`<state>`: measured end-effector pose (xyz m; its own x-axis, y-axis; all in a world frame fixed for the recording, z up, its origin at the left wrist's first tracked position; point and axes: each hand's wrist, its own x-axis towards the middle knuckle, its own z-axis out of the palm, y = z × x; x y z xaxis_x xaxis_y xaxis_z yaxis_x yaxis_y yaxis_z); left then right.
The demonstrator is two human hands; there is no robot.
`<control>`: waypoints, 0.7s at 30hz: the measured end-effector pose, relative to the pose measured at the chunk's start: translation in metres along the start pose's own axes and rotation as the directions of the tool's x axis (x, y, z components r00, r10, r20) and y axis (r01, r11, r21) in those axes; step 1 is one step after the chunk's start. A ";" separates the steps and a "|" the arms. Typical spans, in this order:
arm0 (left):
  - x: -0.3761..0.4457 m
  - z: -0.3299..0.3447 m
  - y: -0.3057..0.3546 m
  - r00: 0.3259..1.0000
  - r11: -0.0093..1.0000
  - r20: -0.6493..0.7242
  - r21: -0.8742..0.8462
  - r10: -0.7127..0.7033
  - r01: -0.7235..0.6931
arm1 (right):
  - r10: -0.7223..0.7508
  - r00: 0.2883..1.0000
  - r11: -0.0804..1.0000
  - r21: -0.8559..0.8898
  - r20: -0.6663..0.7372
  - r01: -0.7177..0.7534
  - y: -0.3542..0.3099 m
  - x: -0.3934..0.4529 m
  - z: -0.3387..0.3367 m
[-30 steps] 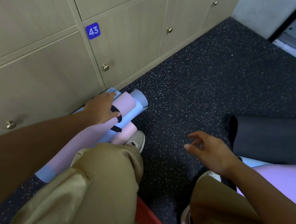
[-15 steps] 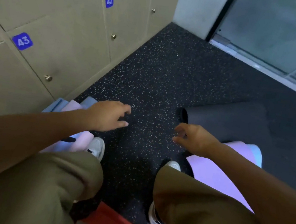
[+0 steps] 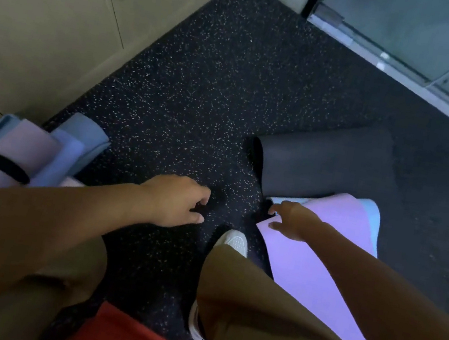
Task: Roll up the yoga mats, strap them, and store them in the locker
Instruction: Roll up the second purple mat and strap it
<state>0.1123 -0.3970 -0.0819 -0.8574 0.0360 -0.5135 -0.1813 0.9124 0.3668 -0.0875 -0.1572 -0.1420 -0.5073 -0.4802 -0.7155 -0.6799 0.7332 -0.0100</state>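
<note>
Nearest you, your khaki-clad knees fill the lower frame, with a red edge (image 3: pixel 132 337) between them and one white shoe (image 3: pixel 232 241) planted on the dark speckled floor (image 3: pixel 200 92). Just beyond the knees, your left hand (image 3: pixel 175 201) hangs over bare floor with its fingers loosely curled and nothing in them, touching no mat. Your right hand (image 3: pixel 290 220) reaches forward with fingers relaxed and spread, holding nothing; its fingertips sit at the near corner of the unrolled pink mat (image 3: pixel 318 273), though contact cannot be confirmed. That mat lies flat on the floor to your right, running back under your right arm, its pale blue underside showing at the far edge. To your left, well apart from both hands, the rolled pink-and-blue mat bundle (image 3: pixel 29 150) rests on the floor against the base of the lockers (image 3: pixel 51 10), cinched by a black strap (image 3: pixel 3 165); by the look of it, that bundle is rolled and strapped but not yet stored, since the locker doors in view are closed. Farther off, just beyond the pink mat, a dark grey mat (image 3: pixel 321 164) lies partly rolled, with no strap visible on it. Judged from this, one bundle is ready, two mats remain to roll and strap, and all storing is left. A glass door (image 3: pixel 429 40) closes the far corner.
</note>
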 end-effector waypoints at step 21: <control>0.021 0.007 0.013 0.991 0.990 0.105 -0.102 -0.088 0.099 | -0.080 0.995 0.920 -0.380 0.055 0.095 0.014 0.070 0.061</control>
<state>0.0948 -0.3819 -0.0934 -0.7827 -0.0016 -0.6224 -0.3135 0.8649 0.3920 -0.1003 -0.1513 -0.2350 -0.4213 -0.5098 -0.7501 -0.8750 0.4460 0.1883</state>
